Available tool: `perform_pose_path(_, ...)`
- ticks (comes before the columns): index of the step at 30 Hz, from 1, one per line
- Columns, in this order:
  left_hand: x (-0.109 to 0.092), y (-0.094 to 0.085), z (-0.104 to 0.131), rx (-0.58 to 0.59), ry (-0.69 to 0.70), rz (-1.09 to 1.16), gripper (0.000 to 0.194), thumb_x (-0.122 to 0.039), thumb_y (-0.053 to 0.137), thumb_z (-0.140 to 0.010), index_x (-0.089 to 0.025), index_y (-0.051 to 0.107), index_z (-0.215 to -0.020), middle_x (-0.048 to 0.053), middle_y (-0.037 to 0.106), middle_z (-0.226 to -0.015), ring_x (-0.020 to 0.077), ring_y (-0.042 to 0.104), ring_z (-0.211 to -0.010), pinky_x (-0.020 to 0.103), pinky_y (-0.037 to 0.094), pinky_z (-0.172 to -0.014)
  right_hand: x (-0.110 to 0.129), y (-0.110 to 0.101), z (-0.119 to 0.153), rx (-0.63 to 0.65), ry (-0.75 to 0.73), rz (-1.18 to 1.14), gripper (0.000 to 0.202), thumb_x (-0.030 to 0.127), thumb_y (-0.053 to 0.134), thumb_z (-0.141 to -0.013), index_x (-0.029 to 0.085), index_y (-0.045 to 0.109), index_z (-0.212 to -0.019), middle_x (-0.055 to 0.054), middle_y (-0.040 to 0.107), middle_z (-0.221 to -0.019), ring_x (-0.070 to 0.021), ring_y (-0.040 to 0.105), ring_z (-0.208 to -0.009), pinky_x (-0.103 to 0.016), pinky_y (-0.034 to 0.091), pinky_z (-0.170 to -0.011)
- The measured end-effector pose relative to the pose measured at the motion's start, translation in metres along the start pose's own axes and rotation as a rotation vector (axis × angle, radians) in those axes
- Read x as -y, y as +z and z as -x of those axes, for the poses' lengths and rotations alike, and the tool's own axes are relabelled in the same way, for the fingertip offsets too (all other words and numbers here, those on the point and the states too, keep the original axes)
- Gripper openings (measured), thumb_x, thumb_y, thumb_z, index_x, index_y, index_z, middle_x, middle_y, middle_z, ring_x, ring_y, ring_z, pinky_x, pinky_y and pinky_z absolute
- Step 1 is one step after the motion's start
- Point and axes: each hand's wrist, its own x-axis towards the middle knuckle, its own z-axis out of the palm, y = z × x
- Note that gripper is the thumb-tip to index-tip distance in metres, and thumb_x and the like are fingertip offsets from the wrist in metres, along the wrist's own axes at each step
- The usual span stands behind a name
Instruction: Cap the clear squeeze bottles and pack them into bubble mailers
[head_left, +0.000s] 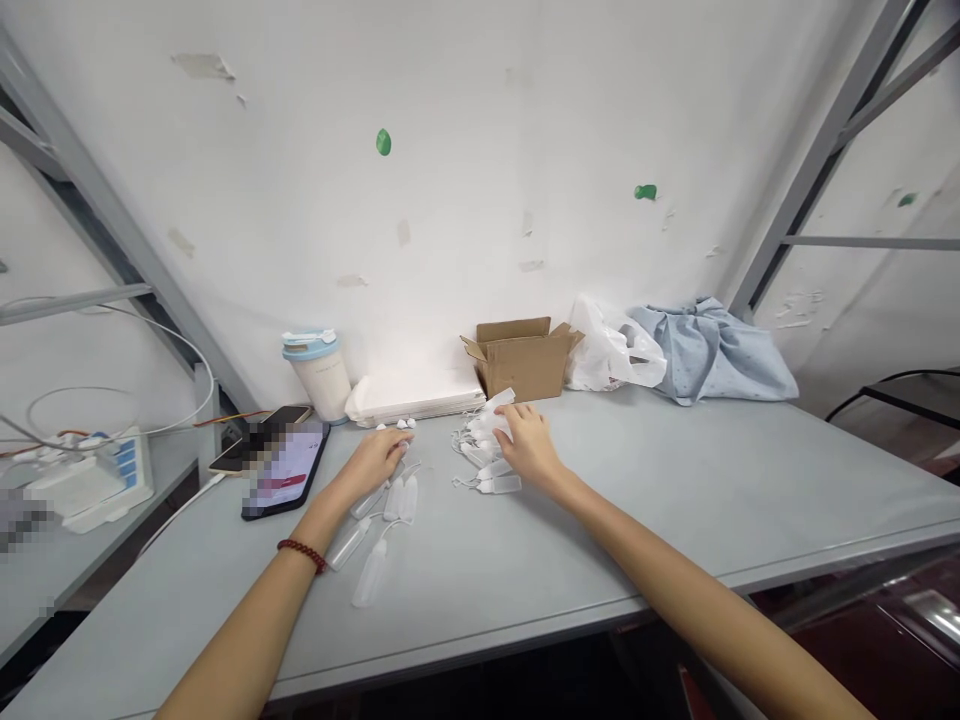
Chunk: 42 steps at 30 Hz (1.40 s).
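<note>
Head view, left hand: the left hand (377,458) lies palm down, fingers loosely spread, on a row of small squeeze bottles (390,505) laid side by side on the tabletop (675,480); whether it grips one I cannot tell.
Head view, right hand: the right hand (527,440) rests fingers curled on a heap of bottles (484,450), apparently closing on one.
Sorting: the row and the heap lie apart, which suggests two separate groups.
Containers: the cardboard box (523,362) stands open behind the heap, contents hidden; the lidded cup (319,372) is closed; the plastic bag (613,350) is crumpled.
Nearby: the phone (287,466) lies flat on the left.
</note>
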Motion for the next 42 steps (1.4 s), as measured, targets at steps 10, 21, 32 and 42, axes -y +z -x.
perform_pose_path(10, -0.001, -0.005, 0.005, 0.029, 0.001, -0.065, 0.029, -0.020, 0.043, -0.077, -0.016, 0.067, -0.093, 0.012, 0.065, -0.091, 0.0241, 0.060, -0.081, 0.035, 0.045, -0.076, 0.012, 0.000, 0.012, -0.141, -0.212, -0.053, 0.028, 0.014, 0.044, -0.084, 0.015, 0.051, -0.111, -0.016, 0.051, -0.114, -0.0272, 0.045, -0.104, -0.042, 0.038, -0.083)
perform_pose_path(21, -0.006, -0.005, 0.008, 0.043, 0.003, -0.105, 0.024, -0.022, 0.041, -0.080, -0.016, 0.063, -0.086, 0.010, 0.063, -0.086, 0.0239, 0.058, -0.083, 0.033, 0.042, -0.073, 0.081, 0.024, 0.055, 0.277, -0.553, -0.152, 0.031, 0.027, 0.044, -0.089, 0.021, 0.048, -0.119, -0.009, 0.051, -0.111, -0.0220, 0.043, -0.094, -0.036, 0.037, -0.077)
perform_pose_path(32, -0.031, -0.015, 0.014, -0.057, -0.062, -0.003, 0.019, -0.031, 0.045, -0.080, -0.017, 0.057, -0.084, 0.009, 0.063, -0.084, 0.0241, 0.059, -0.081, 0.033, 0.044, -0.070, 0.074, 0.032, 0.052, 0.307, -0.513, -0.038, 0.025, 0.039, 0.043, -0.089, 0.021, 0.056, -0.102, -0.007, 0.052, -0.088, -0.0196, 0.044, -0.080, -0.032, 0.032, -0.070)
perform_pose_path(42, -0.039, -0.021, 0.014, -0.231, -0.182, 0.330, 0.029, -0.040, 0.057, -0.073, -0.014, 0.059, -0.086, 0.007, 0.066, -0.083, 0.0203, 0.060, -0.079, 0.031, 0.046, -0.069, 0.063, 0.031, 0.042, 0.232, -0.449, -0.170, 0.020, 0.016, 0.045, -0.086, 0.019, 0.061, -0.098, -0.004, 0.057, -0.074, -0.0158, 0.051, -0.070, -0.026, 0.035, -0.066)
